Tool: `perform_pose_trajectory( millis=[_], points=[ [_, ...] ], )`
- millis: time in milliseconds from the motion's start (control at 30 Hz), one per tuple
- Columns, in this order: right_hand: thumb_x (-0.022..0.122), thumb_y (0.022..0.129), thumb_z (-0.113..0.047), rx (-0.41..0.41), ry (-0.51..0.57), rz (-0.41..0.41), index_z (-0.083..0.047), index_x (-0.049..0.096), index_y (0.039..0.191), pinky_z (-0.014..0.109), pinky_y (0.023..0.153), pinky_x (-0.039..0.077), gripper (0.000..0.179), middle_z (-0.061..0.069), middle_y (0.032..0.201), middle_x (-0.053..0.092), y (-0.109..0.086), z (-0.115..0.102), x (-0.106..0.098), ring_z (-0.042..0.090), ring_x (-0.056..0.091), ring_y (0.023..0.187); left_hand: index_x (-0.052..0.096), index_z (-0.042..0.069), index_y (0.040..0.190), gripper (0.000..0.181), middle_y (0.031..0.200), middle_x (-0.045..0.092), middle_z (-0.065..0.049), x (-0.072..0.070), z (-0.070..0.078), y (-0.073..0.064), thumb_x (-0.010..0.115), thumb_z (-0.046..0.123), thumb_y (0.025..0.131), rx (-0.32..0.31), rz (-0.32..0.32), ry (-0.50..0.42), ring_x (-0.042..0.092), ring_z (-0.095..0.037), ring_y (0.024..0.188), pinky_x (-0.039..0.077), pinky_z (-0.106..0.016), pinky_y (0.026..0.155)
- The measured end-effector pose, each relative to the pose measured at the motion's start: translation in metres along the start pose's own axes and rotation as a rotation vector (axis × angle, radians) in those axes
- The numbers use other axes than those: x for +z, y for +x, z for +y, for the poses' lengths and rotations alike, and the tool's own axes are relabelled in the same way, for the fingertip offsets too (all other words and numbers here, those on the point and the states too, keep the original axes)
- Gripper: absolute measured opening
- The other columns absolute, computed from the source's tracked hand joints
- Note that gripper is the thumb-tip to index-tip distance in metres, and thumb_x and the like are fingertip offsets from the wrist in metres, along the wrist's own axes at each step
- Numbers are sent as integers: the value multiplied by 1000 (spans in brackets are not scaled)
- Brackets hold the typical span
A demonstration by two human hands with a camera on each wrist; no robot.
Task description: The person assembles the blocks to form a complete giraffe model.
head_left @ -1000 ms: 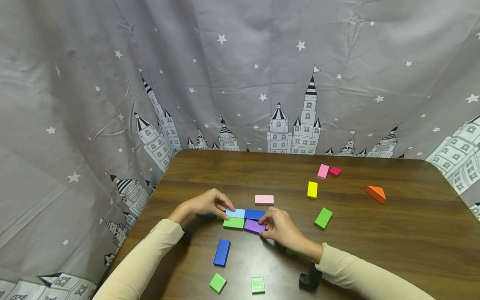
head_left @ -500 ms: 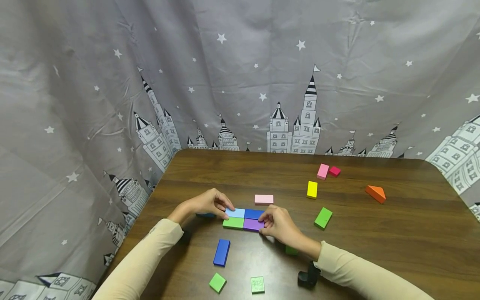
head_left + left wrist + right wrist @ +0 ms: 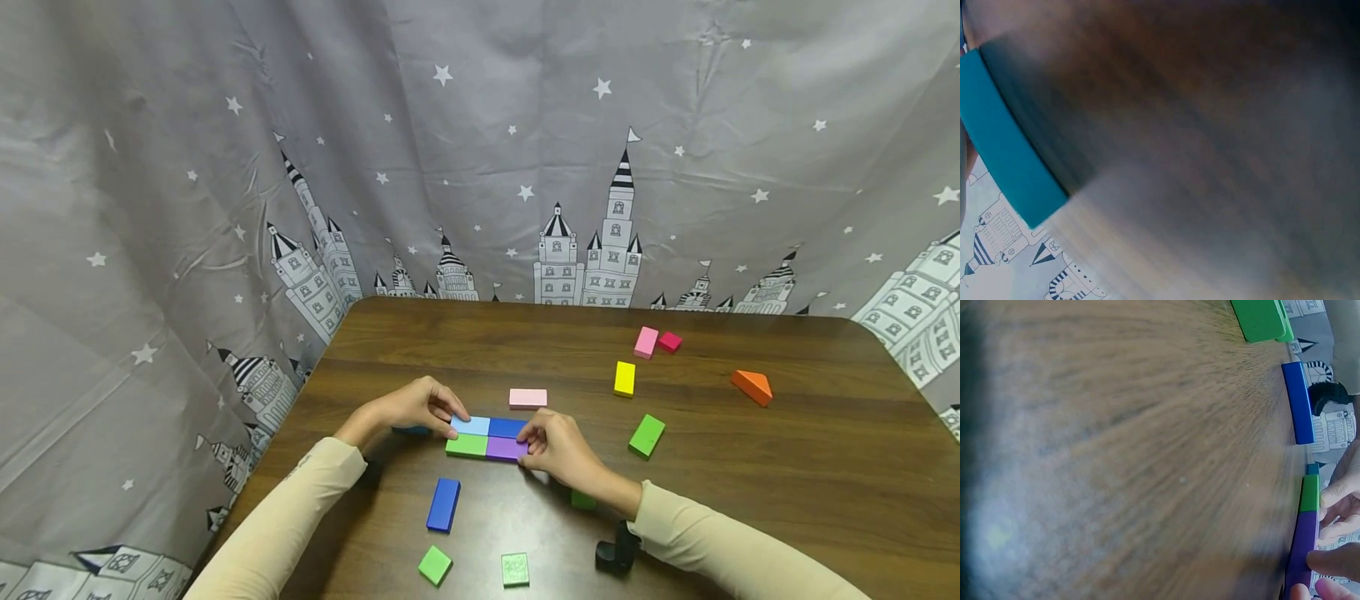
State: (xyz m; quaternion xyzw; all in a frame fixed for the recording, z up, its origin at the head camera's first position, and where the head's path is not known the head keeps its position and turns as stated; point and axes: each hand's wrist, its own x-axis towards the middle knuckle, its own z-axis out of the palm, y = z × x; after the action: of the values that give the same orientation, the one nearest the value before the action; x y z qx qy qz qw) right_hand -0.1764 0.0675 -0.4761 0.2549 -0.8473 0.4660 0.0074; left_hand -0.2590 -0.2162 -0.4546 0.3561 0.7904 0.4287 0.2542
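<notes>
Four-sided flat blocks lie two by two in the middle of the table in the head view: light blue (image 3: 471, 426) and blue (image 3: 507, 427) behind, green (image 3: 467, 447) and purple (image 3: 506, 448) in front. My left hand (image 3: 416, 407) pinches the light blue block at its left end, its thumb close to the green block. At the right end, my right hand (image 3: 561, 452) has thumb and fingers on the purple block, with fingertips also by the blue one. The right wrist view shows the purple block (image 3: 1303, 550) beside the green one (image 3: 1310, 492), with fingers against it.
A teal block (image 3: 1007, 134) lies beneath my left wrist. Nearer me are a blue block (image 3: 444, 505), two light green squares and a black object (image 3: 618, 552). Pink (image 3: 528, 398), yellow (image 3: 625, 379), green (image 3: 647, 437) and orange (image 3: 752, 387) blocks lie behind and right.
The purple block has turned straight and moved slightly left, against the green and blue blocks, with my right hand on it. My left hand has stayed in place.
</notes>
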Motion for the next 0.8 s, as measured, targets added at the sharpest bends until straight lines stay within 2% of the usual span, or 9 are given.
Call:
perform_pose_trajectory(
  millis=[233, 367, 567, 800],
  points=[
    [88, 67, 7, -12, 19, 25, 5, 71, 85, 20, 57, 52, 24, 9, 81, 61, -1, -2, 0, 11, 58, 64, 75, -6, 105, 24, 108, 72, -15, 0, 0, 0, 79, -4, 82, 2, -1, 12, 66, -25, 100, 56, -33, 84],
    [89, 70, 1, -7, 55, 21, 5, 71, 87, 21, 58, 51, 25, 9, 81, 62, -3, -7, 1, 13, 58, 65, 75, -6, 105, 23, 108, 72, -15, 0, 0, 0, 79, -3, 82, -6, 0, 14, 66, -24, 100, 56, -32, 84],
    [88, 75, -8, 15, 156, -31, 4, 71, 94, 22, 61, 54, 29, 11, 84, 64, -6, -22, 6, 13, 61, 68, 74, -7, 105, 24, 107, 72, -14, 0, 0, 0, 79, -4, 82, -14, 3, 11, 66, -24, 100, 56, -30, 85],
    [91, 72, -11, 44, 256, -106, 6, 69, 99, 24, 66, 56, 39, 16, 90, 68, -10, -38, 25, 20, 66, 73, 74, -8, 104, 24, 106, 73, -14, 0, 1, 0, 80, -4, 81, 1, 7, 15, 66, -26, 100, 56, -33, 85]
  ],
)
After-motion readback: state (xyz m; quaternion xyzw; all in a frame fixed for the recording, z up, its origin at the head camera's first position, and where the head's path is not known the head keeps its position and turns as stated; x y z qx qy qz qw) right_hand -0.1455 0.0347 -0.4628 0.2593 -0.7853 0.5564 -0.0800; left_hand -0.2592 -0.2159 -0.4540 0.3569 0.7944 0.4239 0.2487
